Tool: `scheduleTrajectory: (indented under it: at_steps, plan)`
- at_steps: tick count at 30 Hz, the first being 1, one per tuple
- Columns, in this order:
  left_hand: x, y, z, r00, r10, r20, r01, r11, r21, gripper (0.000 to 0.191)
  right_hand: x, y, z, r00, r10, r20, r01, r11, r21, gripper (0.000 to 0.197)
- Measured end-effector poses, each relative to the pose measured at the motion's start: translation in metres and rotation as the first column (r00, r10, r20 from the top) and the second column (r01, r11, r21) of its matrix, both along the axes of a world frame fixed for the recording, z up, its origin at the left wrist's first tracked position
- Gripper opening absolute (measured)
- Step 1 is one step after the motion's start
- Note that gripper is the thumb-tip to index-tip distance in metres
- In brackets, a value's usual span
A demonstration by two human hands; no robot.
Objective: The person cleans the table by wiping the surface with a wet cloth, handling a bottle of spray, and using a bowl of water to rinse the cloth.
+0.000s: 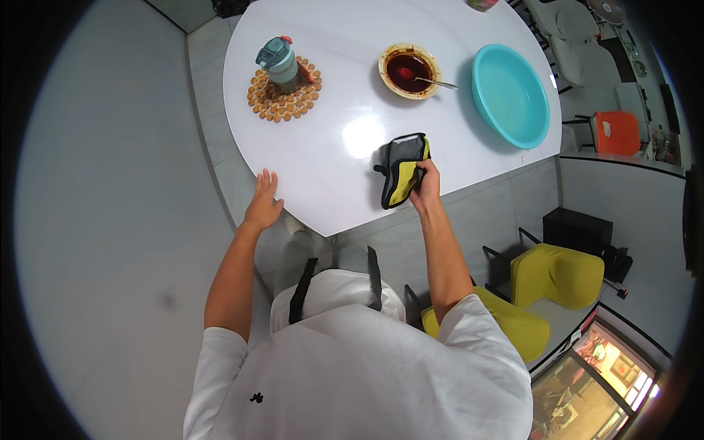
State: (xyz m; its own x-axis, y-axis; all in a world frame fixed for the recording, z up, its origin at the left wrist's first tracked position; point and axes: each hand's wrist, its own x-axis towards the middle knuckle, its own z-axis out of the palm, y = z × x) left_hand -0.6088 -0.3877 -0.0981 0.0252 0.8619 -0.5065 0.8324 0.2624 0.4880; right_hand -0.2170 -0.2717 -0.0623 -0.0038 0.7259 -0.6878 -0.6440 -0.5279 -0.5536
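My right hand grips a folded grey and yellow cloth with black edging, near the front edge of the white table. My left hand is at the table's left front edge, fingers extended, holding nothing. Beyond the cloth is a pale bowl of dark red-brown liquid, with a metal spoon leaning on its rim. To the bowl's right sits a turquoise plastic basin. A lidded bottle stands on a round wooden trivet at the left.
A small can-like container is at the table's far edge. Yellow chairs stand behind me on the right, near a black box. An orange chair is beyond the table's right side. A grey partition rises on the left.
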Motion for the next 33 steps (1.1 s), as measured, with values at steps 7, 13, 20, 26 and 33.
scheduleTrajectory:
  at_steps: [7, 13, 20, 26, 33]
  plan:
    - [0.001, 0.002, 0.001, 0.999, 0.018, 0.034, -0.018, 1.000, -0.009, 0.078, 0.015, -0.020, -0.013, 0.836, 0.157, 0.526, -0.117, 0.987, -0.109, 0.029]
    - [0.002, -0.003, 0.006, 0.995, 0.037, 0.096, -0.042, 0.998, 0.044, 0.080, -0.012, -0.038, 0.014, 0.198, -0.197, 0.960, -0.399, 0.878, 0.263, 0.026]
    - [0.014, 0.002, 0.015, 0.997, 0.020, -0.068, -0.019, 1.000, 0.020, 0.086, -0.086, -0.048, -0.011, -0.085, -0.321, 0.943, -0.865, 0.494, 0.091, 0.046]
    - [0.012, 0.002, 0.020, 0.999, 0.031, -0.023, -0.031, 0.999, 0.021, 0.095, 0.028, 0.001, -0.044, -0.319, -0.261, 0.911, -0.925, 0.297, -0.238, 0.060]
    - [0.012, 0.009, 0.027, 0.999, 0.036, 0.015, -0.035, 0.998, -0.058, 0.094, 0.003, 0.048, -0.074, -0.615, 0.027, 0.788, -0.313, 0.909, -0.276, 0.058]
